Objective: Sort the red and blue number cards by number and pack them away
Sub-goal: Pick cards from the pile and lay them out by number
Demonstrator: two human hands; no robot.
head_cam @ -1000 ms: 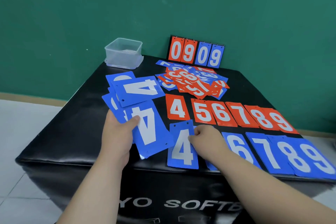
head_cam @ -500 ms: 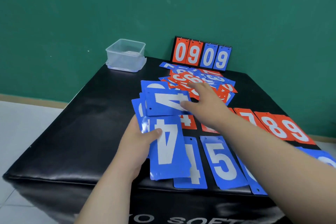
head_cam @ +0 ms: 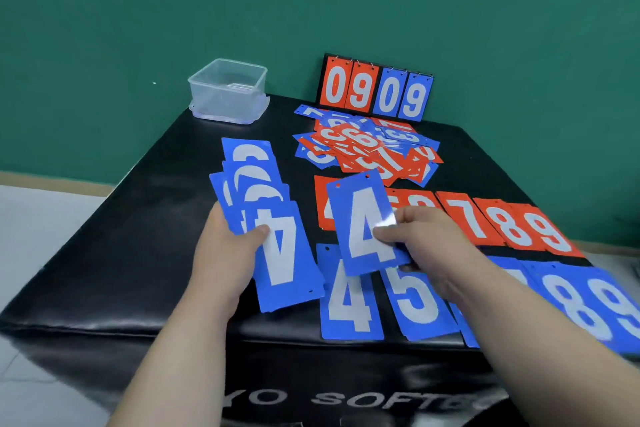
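Two hands (head_cam: pixel 225 253) (head_cam: pixel 426 236), one clear tub (head_cam: pixel 228 94), one scoreboard (head_cam: pixel 374 87), cards (head_cam: pixel 367 149) beyond counting.

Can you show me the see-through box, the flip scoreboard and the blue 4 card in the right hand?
see-through box (head_cam: pixel 227 99): head view, on its front wall.
flip scoreboard (head_cam: pixel 360 88): head view, on its red 9 panel.
blue 4 card (head_cam: pixel 362 218): head view, card's middle; right hand (head_cam: pixel 429 239) pinches it.

Black padded block (head_cam: pixel 145 253) bears number cards (head_cam: pixel 415 302), a scoreboard (head_cam: pixel 374 88), a clear tub (head_cam: pixel 228 94)

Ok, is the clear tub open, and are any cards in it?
Open and empty: the clear tub has no lid on top, and nothing red or blue shows through its walls.
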